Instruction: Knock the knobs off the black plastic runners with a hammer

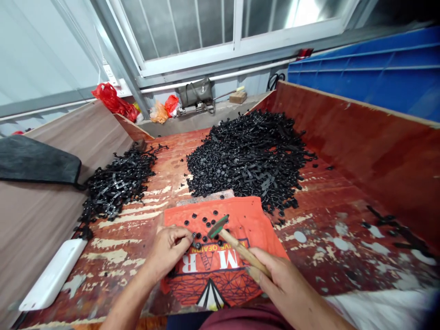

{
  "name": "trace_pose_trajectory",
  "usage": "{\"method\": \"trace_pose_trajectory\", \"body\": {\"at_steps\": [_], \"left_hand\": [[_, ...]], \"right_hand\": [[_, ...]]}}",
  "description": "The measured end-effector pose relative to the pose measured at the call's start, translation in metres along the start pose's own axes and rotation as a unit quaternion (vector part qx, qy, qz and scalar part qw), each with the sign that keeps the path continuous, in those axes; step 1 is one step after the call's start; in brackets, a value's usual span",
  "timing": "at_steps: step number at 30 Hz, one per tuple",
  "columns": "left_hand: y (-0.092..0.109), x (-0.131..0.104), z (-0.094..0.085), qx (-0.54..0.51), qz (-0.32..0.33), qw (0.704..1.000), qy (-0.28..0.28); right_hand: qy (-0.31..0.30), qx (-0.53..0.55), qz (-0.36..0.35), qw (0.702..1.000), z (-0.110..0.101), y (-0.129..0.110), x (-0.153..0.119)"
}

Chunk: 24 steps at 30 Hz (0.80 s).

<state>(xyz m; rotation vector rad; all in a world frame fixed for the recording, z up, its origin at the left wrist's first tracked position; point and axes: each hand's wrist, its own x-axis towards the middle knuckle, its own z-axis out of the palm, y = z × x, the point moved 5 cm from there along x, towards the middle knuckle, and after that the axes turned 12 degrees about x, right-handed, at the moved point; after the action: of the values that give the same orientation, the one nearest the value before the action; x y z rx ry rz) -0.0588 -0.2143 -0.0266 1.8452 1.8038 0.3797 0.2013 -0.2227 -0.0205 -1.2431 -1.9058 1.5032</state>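
My right hand is wrapped round the wooden handle of a small hammer. Its dark head, with a green patch, hangs over a red-orange printed cloth. On the cloth lie several small black round pieces, some partly under the hammer head. My left hand rests at the cloth's left side, thumb and forefinger pinched at one small black round piece. The fingers hide part of that piece.
A big heap of black plastic parts lies behind the cloth, and a smaller pile to the left. A white oblong case lies front left. A red-brown board walls the right side, with a blue crate beyond.
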Motion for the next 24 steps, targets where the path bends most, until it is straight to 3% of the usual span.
{"method": "trace_pose_trajectory", "body": {"at_steps": [7,14,17,24], "left_hand": [[-0.001,0.012,0.003,-0.033,0.015,0.999,-0.038],[-0.001,0.011,0.004,-0.01,0.016,0.999,-0.043],[0.001,0.011,0.003,0.002,0.023,0.999,-0.038],[0.003,0.012,0.003,0.001,0.015,0.999,-0.041]], "right_hand": [[0.008,-0.015,0.019,1.0,0.0,0.01,-0.001],[0.02,-0.041,-0.049,0.998,0.0,0.003,-0.004],[0.02,-0.07,-0.059,0.996,-0.003,-0.006,0.0],[0.018,-0.146,-0.18,0.973,-0.002,-0.047,0.015]]}}
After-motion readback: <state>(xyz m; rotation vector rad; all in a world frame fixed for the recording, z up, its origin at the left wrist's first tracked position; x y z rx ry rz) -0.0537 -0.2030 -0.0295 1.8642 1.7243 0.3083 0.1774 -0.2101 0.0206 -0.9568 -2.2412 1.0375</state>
